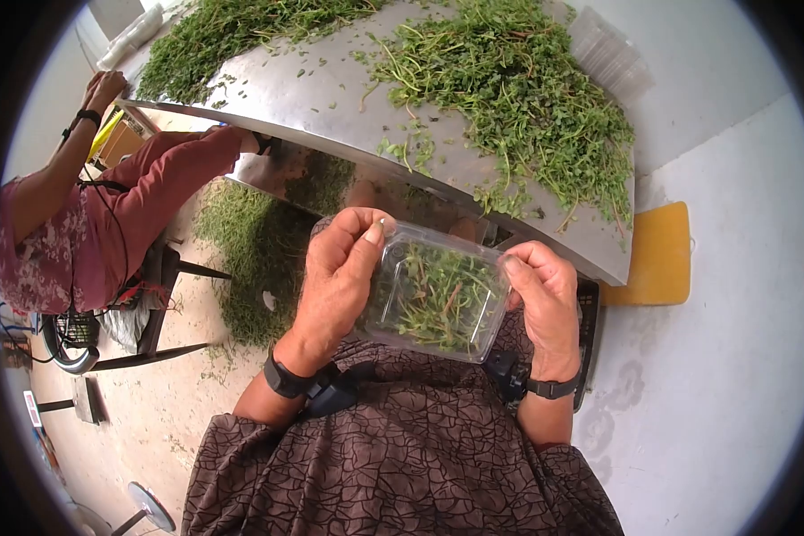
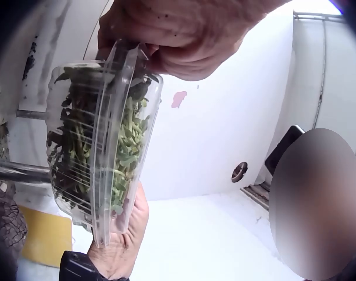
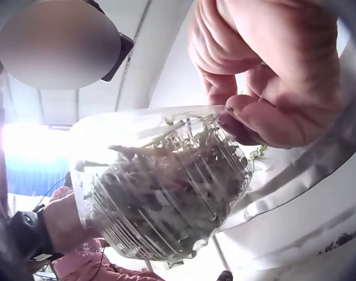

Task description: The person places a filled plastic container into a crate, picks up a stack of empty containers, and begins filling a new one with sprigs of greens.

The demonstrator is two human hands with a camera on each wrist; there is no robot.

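Note:
A clear plastic clamshell box (image 1: 438,299) with green leafy stems inside is held up in front of the lap, its lid down over the greens. My left hand (image 1: 338,268) pinches its left rim between thumb and curled fingers. At the opposite end, my right hand (image 1: 545,295) pinches the far right corner. From the side, the left wrist view has the lid and base rims of the box (image 2: 102,152) lying together. In the right wrist view, fingertips of my right hand (image 3: 271,76) grip the rim above the ribbed base, which is full of stems.
Large heaps of loose greens (image 1: 509,98) lie on the metal table (image 1: 286,98). Stacked empty plastic boxes (image 1: 612,54) stand at its right back. A yellow board (image 1: 661,255) leans by the wall. Another person (image 1: 89,214) sits at the left. More greens (image 1: 250,259) lie on the floor.

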